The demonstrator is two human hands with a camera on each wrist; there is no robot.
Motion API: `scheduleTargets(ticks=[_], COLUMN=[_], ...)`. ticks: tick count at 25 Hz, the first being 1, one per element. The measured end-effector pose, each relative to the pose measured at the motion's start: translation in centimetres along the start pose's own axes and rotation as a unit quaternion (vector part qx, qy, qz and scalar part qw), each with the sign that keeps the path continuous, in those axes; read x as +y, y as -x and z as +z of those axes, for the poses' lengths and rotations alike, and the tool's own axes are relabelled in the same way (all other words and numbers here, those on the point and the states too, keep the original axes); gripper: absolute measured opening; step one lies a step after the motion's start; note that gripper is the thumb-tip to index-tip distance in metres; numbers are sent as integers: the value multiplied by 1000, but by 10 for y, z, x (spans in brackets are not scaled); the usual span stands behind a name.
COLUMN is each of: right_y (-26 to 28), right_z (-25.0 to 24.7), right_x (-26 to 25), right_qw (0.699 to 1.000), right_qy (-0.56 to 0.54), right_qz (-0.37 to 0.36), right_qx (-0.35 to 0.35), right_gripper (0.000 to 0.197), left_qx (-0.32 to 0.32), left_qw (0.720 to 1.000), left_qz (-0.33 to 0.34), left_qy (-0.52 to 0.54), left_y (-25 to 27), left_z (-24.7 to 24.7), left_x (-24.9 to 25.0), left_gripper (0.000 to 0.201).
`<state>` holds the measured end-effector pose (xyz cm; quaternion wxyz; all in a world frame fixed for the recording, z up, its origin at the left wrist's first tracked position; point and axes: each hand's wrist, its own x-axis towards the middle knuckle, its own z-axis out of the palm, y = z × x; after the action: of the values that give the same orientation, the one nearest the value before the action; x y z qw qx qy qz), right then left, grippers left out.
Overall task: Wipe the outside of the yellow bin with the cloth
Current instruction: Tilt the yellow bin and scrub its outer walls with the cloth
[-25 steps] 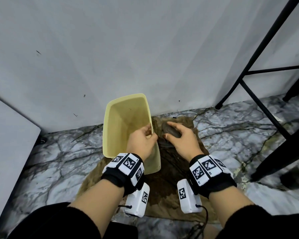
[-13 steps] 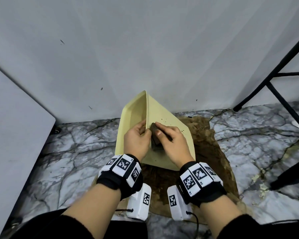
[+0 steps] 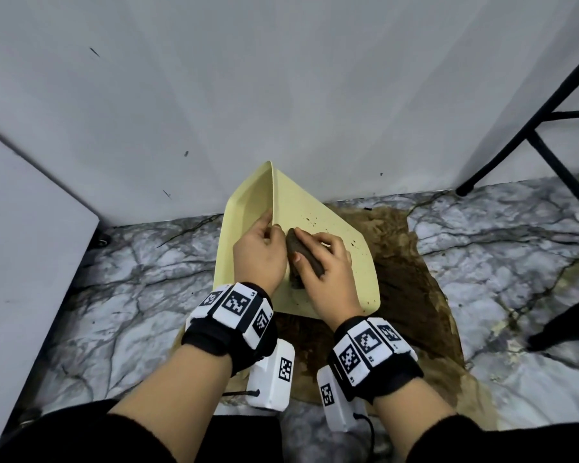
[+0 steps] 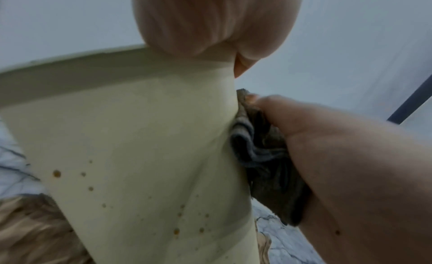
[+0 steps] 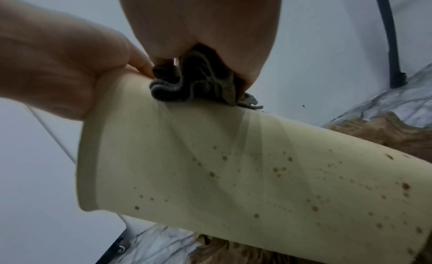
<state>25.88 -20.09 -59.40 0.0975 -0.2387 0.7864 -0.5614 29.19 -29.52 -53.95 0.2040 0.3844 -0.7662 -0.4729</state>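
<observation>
- Head view: your left hand (image 3: 259, 253) grips the rim of the yellow bin (image 3: 338, 248), which is tipped with its mouth toward ten o'clock over a brown mat (image 3: 411, 295) on the marble floor (image 3: 114, 289). Your right hand (image 3: 325, 267) holds the dark cloth (image 3: 303, 259) against the bin's outer wall.
- Left wrist view: the cloth (image 4: 261, 153) sits bunched at three o'clock of the spotted bin (image 4: 140, 147).
- Right wrist view: the cloth (image 5: 191, 83) touches the bin (image 5: 233, 166) just below your fingers.
</observation>
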Motion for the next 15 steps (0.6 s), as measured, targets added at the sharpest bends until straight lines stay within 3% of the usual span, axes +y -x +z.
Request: scheduleTargets(ticks=[7,15], right_y=[-4,-10], right_z=[-11,-41], right_x=[51,115], right_qw=[998,977], right_qy=[11,25], right_qz=[54,207], right_qx=[22,31], right_gripper=[34,34], left_qx=[-23,-20], left_qw=[1000,1000], left_qz=[0,-7], left_qy=[-14,8], left_y=[-6,-10], left_z=[-2,-7], left_x=[-7,-12], left_gripper=[43,41])
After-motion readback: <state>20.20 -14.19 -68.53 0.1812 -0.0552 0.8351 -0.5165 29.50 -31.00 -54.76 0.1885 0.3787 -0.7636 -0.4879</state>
